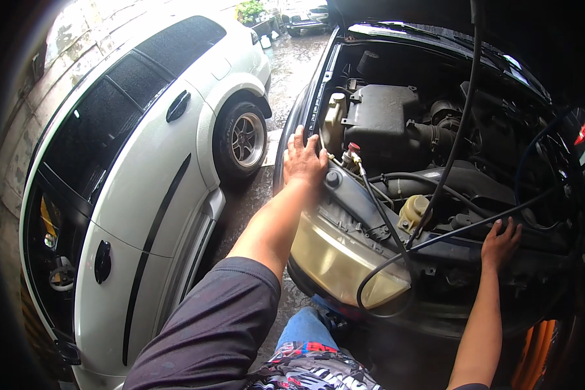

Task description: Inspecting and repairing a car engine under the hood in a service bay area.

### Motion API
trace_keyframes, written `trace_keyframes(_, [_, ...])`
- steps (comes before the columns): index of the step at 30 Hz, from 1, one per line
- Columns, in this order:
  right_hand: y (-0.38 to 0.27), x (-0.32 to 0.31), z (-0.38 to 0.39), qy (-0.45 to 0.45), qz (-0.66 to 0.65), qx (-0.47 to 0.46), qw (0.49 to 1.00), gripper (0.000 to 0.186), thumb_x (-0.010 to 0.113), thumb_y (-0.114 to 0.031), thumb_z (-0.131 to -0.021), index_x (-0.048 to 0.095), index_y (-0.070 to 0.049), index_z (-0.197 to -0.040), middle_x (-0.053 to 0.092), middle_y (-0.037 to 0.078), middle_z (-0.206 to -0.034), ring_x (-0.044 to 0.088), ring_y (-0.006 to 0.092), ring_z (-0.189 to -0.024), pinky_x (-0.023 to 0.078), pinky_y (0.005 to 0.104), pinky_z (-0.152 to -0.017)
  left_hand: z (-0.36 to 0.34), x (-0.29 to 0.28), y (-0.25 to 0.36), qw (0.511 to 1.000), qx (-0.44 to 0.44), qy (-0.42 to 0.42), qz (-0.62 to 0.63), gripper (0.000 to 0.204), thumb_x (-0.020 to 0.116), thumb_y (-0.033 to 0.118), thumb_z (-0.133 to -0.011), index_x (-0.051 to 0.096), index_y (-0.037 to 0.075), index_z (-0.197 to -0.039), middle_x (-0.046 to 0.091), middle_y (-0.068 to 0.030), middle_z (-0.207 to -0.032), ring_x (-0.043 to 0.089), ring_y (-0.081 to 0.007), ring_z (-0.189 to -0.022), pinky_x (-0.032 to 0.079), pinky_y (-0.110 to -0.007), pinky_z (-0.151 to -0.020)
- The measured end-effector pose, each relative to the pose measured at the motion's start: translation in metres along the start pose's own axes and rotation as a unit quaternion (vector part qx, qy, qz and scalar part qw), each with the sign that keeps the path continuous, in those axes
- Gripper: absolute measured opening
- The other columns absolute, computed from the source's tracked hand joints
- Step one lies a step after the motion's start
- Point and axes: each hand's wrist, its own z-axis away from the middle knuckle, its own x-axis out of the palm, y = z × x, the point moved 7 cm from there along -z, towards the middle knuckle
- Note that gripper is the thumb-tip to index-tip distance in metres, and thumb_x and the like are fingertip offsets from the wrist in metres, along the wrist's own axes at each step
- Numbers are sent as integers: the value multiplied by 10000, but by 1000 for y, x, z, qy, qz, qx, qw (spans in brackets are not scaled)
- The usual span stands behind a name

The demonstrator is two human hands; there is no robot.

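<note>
My left hand (303, 161) rests on the fender edge of a dark car, fingers apart, just above the yellowed headlight (348, 257). Over the front edge of the engine bay lies my right hand (500, 242), its fingers spread and nothing visible in them. Between the hands, a hose with a red-topped coupler (353, 153) is attached near the fender. A yellowish capped reservoir (414, 212) sits behind the headlight. Farther back are the black air filter box (385, 120) and a pale plastic bottle (335, 123). Black hoses (461, 140) hang down across the bay.
A white car (175, 214) stands close on the left, its wheel (242, 138) near the fender. Wet ground (295, 62) runs between the two cars. Another vehicle (305, 21) is parked far back. An orange object (534, 351) shows at the lower right.
</note>
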Motion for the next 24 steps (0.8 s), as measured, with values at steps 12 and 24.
trace_keyframes(12, [2,2,-1,5,-2,-2,1000,488,500,-406,-994,545,-92,-1365,396,230,-1489,387,393,-1373,345,477,-1127,-1,1,0,1000,-4,-7,0,474,567,413,-897,543,223,-1330,293,-112,-1540,334,-350,-1396,403,-492,-1074])
trace_keyframes(24, [2,3,0,6,-16,5,1000,501,501,-402,-994,522,-83,-1380,391,230,-1488,382,394,-1374,337,478,-1133,0,0,-1,1000,3,6,5,470,580,405,-888,559,210,-1315,303,-114,-1533,358,-355,-1375,388,-485,-1077])
